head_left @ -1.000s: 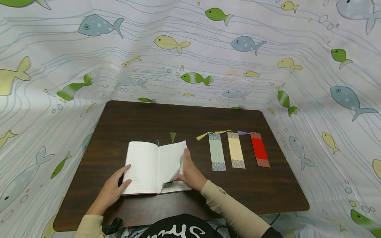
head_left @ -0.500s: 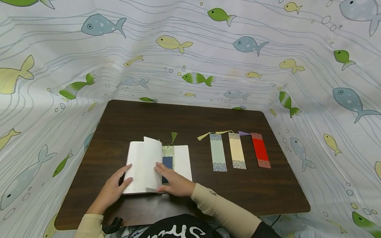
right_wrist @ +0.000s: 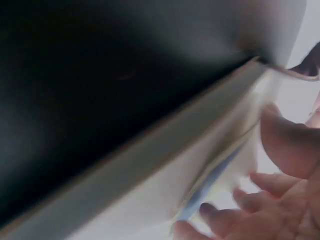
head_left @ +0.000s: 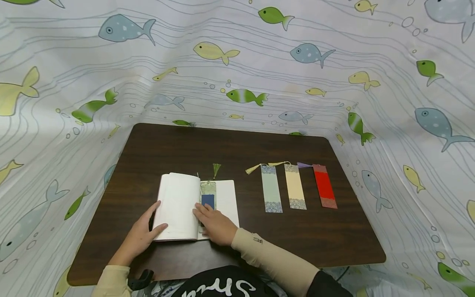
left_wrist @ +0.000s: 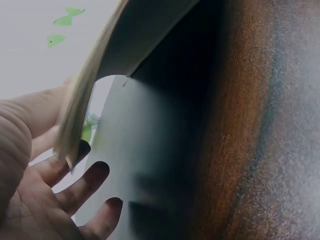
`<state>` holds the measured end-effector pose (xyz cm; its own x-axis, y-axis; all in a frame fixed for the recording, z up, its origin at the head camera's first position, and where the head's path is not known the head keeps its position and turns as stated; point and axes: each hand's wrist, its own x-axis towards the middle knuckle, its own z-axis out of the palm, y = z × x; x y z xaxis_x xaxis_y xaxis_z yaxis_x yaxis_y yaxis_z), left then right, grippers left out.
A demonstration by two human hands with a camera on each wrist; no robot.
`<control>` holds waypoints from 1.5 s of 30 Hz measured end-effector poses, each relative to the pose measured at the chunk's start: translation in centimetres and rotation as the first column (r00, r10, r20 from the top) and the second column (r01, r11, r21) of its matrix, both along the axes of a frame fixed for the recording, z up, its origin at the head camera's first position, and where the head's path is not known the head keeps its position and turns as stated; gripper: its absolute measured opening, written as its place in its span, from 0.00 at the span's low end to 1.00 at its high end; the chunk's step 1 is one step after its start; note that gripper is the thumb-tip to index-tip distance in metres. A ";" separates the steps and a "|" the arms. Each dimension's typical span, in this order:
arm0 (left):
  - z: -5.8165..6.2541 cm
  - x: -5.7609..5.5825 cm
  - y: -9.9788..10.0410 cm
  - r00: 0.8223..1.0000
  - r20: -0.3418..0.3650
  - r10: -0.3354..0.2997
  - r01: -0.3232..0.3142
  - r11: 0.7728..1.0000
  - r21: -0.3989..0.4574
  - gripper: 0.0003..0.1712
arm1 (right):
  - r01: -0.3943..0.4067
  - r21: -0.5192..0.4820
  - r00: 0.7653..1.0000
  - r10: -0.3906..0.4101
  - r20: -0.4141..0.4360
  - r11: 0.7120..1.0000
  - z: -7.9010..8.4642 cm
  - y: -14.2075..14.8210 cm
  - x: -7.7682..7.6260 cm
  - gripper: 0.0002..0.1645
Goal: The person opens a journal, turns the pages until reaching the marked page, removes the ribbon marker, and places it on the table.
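Observation:
An open notebook (head_left: pixel 179 206) lies near the front of the table. My left hand (head_left: pixel 139 235) holds its left side, the thumb over the page edge; in the left wrist view the page block (left_wrist: pixel 82 95) passes between thumb and fingers. A green bookmark with a dark blue panel (head_left: pixel 208 188) rests on the right page beside the fold, its green tassel (head_left: pixel 216 169) past the top edge. My right hand (head_left: pixel 219 227) lies over the bookmark's lower part, fingers extended towards the fold. In the right wrist view its fingertips are near the bookmark (right_wrist: pixel 210 182); contact is unclear.
Right of the notebook, a pale green bookmark (head_left: pixel 271 187), a cream bookmark (head_left: pixel 295 185) and a red bookmark (head_left: pixel 324 185) lie in a row on the brown table (head_left: pixel 237 144). Behind the table hangs a fish-patterned cloth (head_left: pixel 259 74).
My right hand has turned a page from right to left, uncovering the green bookmark. The page now lies flat on the left side. My left hand stays at the notebook's left edge.

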<state>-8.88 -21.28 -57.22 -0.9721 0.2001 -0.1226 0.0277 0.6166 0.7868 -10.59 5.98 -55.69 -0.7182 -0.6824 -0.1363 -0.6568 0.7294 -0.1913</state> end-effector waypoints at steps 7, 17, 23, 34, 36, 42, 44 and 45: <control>-0.1 -0.1 0.0 0.999 -0.029 -0.015 0.015 1.000 -0.009 0.49 | 0.084 0.115 0.997 -0.083 -0.009 0.990 -0.9 3.1 -0.8 0.45; -0.3 -0.1 -0.1 0.999 -0.027 -0.021 0.020 0.999 -0.032 0.48 | 0.269 0.020 0.958 -0.270 0.096 0.963 -1.2 12.4 -2.7 0.36; 0.0 0.1 -0.1 0.999 -0.033 -0.020 0.018 0.998 -0.053 0.48 | 0.264 -0.024 0.959 -0.260 0.111 0.964 -1.1 14.5 -3.4 0.36; 0.1 0.0 0.3 0.998 -0.055 -0.038 0.036 0.999 -0.039 0.47 | 0.258 -0.066 0.966 -0.259 -0.007 0.964 -1.4 13.6 -2.8 0.34; 0.2 0.0 0.3 0.998 -0.049 -0.035 0.033 0.999 -0.040 0.47 | 0.199 -0.087 0.979 -0.203 -0.035 0.976 -1.4 13.0 -2.5 0.32; 0.0 0.1 0.3 0.999 -0.041 -0.034 0.033 0.999 -0.038 0.48 | 0.094 -0.021 0.993 -0.095 -0.063 0.995 -1.4 11.9 -1.5 0.30; 0.0 0.1 0.4 0.998 -0.051 -0.037 0.035 0.999 -0.041 0.48 | 0.090 0.006 0.992 -0.089 -0.086 0.996 -1.5 11.8 -1.5 0.30; 0.1 0.1 0.4 0.998 -0.059 -0.039 0.037 0.998 -0.043 0.48 | 0.087 0.014 0.991 -0.085 -0.099 0.996 -1.5 11.8 -1.5 0.29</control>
<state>-8.75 -20.86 -57.13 -0.9697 0.2328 -0.0738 0.0975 0.6463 0.7568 -12.07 17.73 -57.18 -0.7847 -0.6155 -0.0741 -0.6063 0.7869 -0.1152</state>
